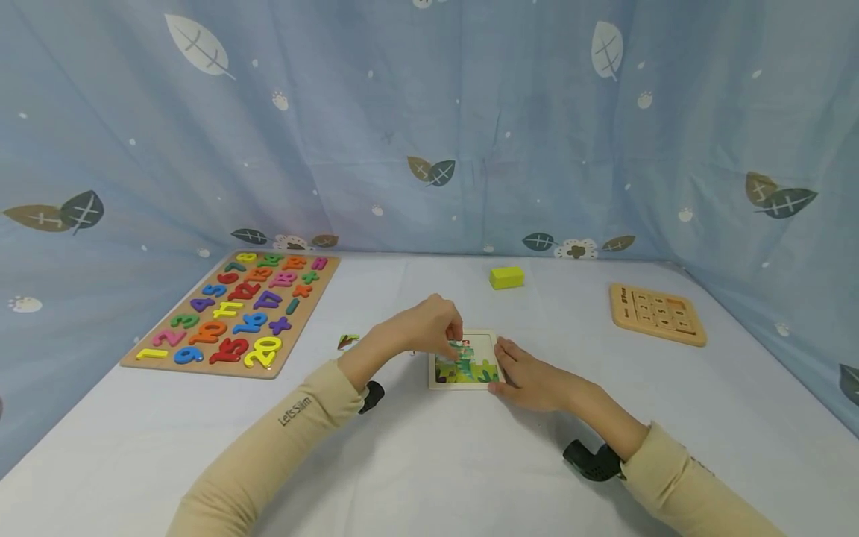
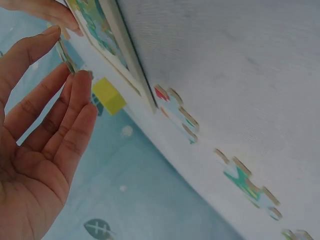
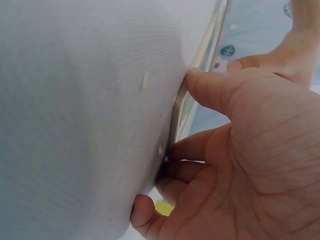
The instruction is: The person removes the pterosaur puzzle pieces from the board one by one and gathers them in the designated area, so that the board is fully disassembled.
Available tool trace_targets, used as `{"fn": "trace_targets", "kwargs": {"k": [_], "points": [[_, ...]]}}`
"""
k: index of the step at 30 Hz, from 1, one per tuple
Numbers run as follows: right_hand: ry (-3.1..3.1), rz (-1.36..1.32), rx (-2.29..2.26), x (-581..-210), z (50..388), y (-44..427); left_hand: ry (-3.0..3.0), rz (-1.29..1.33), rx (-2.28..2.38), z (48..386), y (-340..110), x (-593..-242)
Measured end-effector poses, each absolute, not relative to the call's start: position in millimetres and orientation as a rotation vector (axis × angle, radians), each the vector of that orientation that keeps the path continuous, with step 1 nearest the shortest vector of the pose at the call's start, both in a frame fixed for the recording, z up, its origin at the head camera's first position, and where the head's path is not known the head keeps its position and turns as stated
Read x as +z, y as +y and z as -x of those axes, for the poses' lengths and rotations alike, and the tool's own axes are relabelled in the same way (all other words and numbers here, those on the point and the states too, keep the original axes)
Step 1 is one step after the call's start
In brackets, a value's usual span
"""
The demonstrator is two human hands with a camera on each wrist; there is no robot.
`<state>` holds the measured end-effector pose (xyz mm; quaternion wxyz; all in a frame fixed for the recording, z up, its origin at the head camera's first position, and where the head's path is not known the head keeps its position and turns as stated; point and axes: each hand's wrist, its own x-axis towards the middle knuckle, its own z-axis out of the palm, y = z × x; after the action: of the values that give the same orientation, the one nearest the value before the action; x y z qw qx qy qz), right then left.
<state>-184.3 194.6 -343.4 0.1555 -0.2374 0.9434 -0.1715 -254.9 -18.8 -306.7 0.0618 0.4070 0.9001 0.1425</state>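
Observation:
A jigsaw puzzle board (image 1: 466,385) with a pale rim and a partly filled green picture lies flat in the middle of the table. Over its left part, my left hand (image 1: 429,326) pinches a thin puzzle piece (image 2: 66,56) between thumb and fingertips. The piece's printed face is mostly hidden. My right hand (image 1: 537,377) holds the board at its lower right, thumb on the near corner and fingers along the right side. Loose pieces lie left of the board: one with red (image 2: 177,112), one with green (image 2: 247,185), and another (image 2: 297,235) cut by the view's edge.
A wooden number board (image 1: 268,356) with colourful numerals lies at the left. Behind the puzzle sits a yellow-green block (image 1: 506,277). At the right is a small wooden number-tile board (image 1: 658,315). A blue leaf-patterned curtain (image 1: 470,112) hangs along the table's back.

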Motion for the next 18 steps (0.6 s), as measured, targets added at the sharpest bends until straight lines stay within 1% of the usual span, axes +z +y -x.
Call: {"fn": "trace_targets", "kwargs": {"k": [18], "points": [[2.711,0.682,-0.524,-343.7,182.0,194.4,2.716,-1.206,0.442,251.9,-53.8,-310.6]]}}
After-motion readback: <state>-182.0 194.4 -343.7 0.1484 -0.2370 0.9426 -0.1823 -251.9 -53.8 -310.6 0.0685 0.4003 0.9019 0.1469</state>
